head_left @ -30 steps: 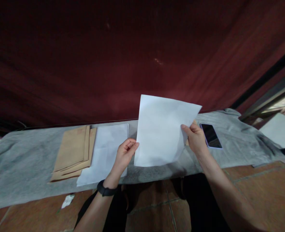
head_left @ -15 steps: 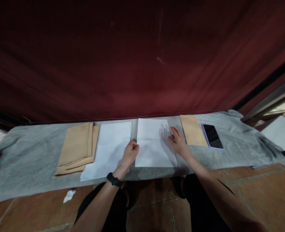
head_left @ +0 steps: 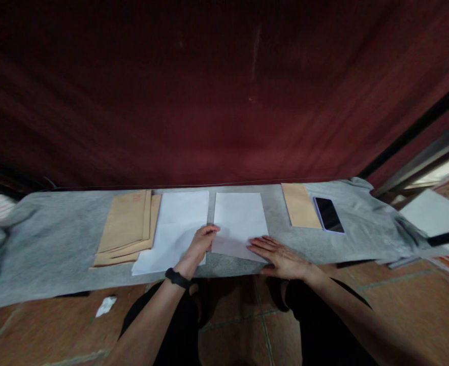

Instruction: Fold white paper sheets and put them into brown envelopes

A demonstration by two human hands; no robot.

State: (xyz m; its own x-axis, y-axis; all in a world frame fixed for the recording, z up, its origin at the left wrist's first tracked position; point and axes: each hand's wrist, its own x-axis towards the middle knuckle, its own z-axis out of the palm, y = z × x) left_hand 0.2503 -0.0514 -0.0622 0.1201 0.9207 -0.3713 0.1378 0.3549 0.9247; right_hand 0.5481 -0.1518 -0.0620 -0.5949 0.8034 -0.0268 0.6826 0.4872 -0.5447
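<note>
A white sheet of paper (head_left: 239, 213) lies on the grey cloth (head_left: 66, 234) straight in front of me. My left hand (head_left: 201, 241) pinches the sheet's left edge between thumb and fingers. Flat on its lower right corner rests my right hand (head_left: 280, 255), fingers stretched out. Under and beside my left wrist is a stack of white paper (head_left: 181, 213), partly covered by that hand.
Left of the paper stack, several brown envelopes (head_left: 127, 218) overlap. A single brown envelope (head_left: 301, 206) lies to the right, next to a phone (head_left: 329, 215). A dark red panel (head_left: 224, 127) rises behind the cloth. Crumpled white tissue (head_left: 106, 306) lies on the tiled floor.
My right hand has come down from above the sheet's right edge onto its lower right corner. My left hand has shifted slightly and now pinches the left edge.
</note>
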